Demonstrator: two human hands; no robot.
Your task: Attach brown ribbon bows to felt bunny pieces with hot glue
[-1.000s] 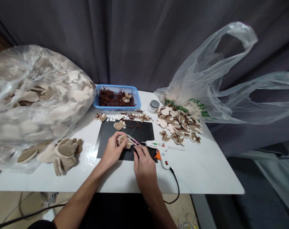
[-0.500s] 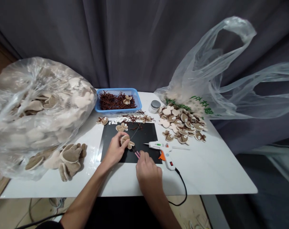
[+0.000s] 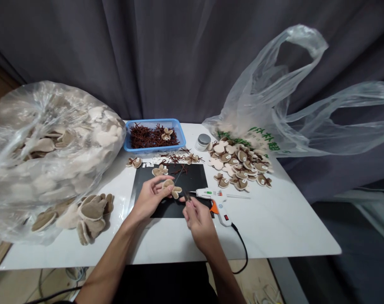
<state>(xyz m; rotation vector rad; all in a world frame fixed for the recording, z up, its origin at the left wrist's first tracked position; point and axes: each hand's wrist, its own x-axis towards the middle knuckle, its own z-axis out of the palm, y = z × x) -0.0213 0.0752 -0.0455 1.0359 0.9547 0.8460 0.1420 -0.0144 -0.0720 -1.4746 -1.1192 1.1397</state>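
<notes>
Pinched in my left hand (image 3: pixel 150 195) is a small brown and cream plush bunny-head piece (image 3: pixel 172 188), its ears towards the right. My right hand (image 3: pixel 196 217) is closed on a slim dark tool (image 3: pixel 187 196) like tweezers, its tip blurred and apart from the piece. Both hands are over a black mat (image 3: pixel 194 177). A thin pale line (image 3: pixel 180 174) runs up from near the piece. Another plush piece (image 3: pixel 160 170) lies at the mat's far edge. Right of my right hand, a white glue gun (image 3: pixel 215 195) with an orange trigger rests on its side, nozzle towards the mat.
Brown bows fill a blue basket (image 3: pixel 125 143). A grey-lidded jar (image 3: pixel 203 142) stands beside a heap of bow-tied plush pieces (image 3: pixel 242 162) and a clear carrier bag (image 3: pixel 258 109). A large plastic bag (image 3: pixel 52 169) of plush pieces bulges on the left, loose pieces (image 3: pixel 92 213) before it.
My right hand has drawn the tool away from the plush piece and turned it tip-up, hiding its pink handles. My left hand still holds the piece, now with the ears turned more outward.
</notes>
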